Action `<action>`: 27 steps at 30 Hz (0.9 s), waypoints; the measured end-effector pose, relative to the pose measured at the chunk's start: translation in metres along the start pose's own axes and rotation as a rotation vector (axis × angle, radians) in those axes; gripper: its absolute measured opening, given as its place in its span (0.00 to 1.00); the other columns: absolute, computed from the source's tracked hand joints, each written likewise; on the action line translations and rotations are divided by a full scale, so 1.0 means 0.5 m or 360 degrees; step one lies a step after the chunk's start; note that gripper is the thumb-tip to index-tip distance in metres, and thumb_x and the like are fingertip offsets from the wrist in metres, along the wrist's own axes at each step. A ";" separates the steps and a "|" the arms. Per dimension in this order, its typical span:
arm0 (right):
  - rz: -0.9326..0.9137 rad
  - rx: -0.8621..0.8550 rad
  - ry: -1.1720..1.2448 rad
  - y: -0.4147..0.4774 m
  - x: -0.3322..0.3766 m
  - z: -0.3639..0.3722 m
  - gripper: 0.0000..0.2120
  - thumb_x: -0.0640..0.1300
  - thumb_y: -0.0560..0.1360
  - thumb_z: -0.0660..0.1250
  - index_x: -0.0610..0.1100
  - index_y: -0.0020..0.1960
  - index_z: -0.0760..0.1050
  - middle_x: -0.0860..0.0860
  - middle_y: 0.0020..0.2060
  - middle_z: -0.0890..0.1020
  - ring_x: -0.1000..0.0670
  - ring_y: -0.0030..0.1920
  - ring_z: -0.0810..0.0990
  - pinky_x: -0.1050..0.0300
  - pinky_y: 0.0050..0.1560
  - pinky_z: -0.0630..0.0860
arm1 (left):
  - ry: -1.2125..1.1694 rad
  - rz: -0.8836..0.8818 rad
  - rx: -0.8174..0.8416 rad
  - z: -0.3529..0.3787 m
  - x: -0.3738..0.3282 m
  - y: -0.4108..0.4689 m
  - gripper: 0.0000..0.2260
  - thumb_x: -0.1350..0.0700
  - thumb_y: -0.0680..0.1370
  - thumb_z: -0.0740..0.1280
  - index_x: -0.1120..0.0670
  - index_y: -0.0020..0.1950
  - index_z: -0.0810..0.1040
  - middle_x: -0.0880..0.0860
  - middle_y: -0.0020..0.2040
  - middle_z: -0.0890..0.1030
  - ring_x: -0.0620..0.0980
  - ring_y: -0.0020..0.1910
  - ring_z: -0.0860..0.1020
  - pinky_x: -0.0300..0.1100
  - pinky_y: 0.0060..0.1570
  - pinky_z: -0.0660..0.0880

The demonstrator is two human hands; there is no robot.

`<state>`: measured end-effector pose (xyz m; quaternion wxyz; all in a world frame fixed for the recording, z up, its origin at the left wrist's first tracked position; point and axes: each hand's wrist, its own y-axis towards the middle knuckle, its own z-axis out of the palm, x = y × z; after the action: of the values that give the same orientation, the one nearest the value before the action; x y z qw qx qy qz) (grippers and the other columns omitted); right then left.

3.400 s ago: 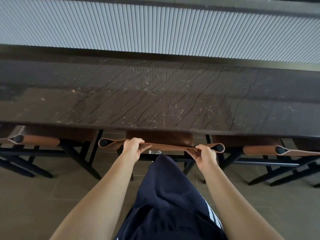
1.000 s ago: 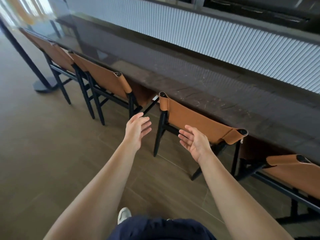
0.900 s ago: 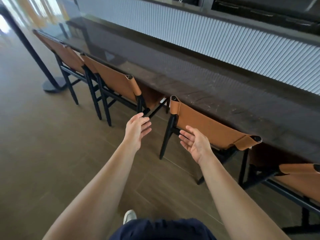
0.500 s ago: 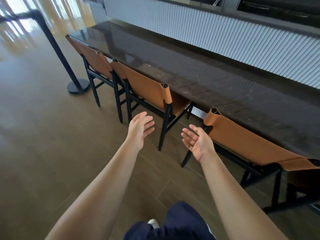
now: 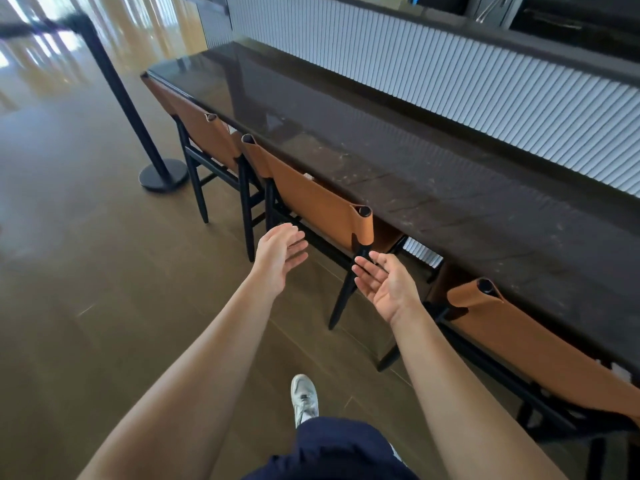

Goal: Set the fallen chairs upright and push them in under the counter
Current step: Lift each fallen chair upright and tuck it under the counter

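Three chairs with tan leather backs and black frames stand upright along the dark stone counter (image 5: 433,161). The nearest chair (image 5: 540,337) is at the right, tucked under the counter edge. The middle chair (image 5: 311,199) stands just ahead of my hands. The far chair (image 5: 204,133) is at the counter's left end. My left hand (image 5: 278,252) and my right hand (image 5: 386,284) hover in the air with relaxed, straight fingers, palms facing each other, holding nothing. Both are a short way in front of the middle chair's back and touch nothing.
A black stanchion post with a round base (image 5: 161,173) stands on the brown floor left of the far chair. A white ribbed wall panel (image 5: 450,60) runs behind the counter. My shoe (image 5: 304,398) is on the floor below my hands.
Earlier both hands gripped a chair's top rail at the counter; they have let go. The view has turned and moved left along the row, my hands staying open in the air.
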<state>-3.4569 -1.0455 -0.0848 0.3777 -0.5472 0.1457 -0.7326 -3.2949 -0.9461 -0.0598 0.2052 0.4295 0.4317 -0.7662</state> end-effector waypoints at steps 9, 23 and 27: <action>0.0115 -0.0020 -0.0139 0.160 0.051 0.137 0.10 0.48 0.81 0.61 0.45 0.58 0.76 0.46 0.51 0.85 0.46 0.51 0.84 0.53 0.48 0.81 | 0.0159 -0.0118 -0.0048 0.076 -0.083 0.188 0.17 0.62 0.80 0.64 0.57 0.69 0.70 0.58 0.59 0.79 0.53 0.57 0.80 0.51 0.58 0.78; 0.0292 -0.0235 0.0169 0.302 0.062 0.255 0.20 0.49 0.82 0.60 0.41 0.70 0.68 0.42 0.55 0.83 0.43 0.51 0.84 0.52 0.45 0.81 | 0.0225 -0.0407 -0.0007 0.065 -0.143 0.434 0.17 0.57 0.80 0.65 0.58 0.68 0.70 0.58 0.64 0.76 0.55 0.59 0.78 0.53 0.57 0.78; 0.0296 -0.0376 0.0459 0.344 0.064 0.292 0.20 0.47 0.81 0.61 0.39 0.69 0.66 0.38 0.58 0.79 0.39 0.51 0.82 0.50 0.46 0.80 | 0.0254 -0.0546 0.0063 0.047 -0.170 0.527 0.19 0.57 0.80 0.65 0.56 0.71 0.68 0.58 0.65 0.74 0.57 0.59 0.77 0.51 0.49 0.80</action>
<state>-3.2600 -1.1548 -0.1179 0.3522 -0.4614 0.3329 -0.7431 -3.0791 -1.1140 -0.1105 0.0280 0.4131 0.4983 -0.7618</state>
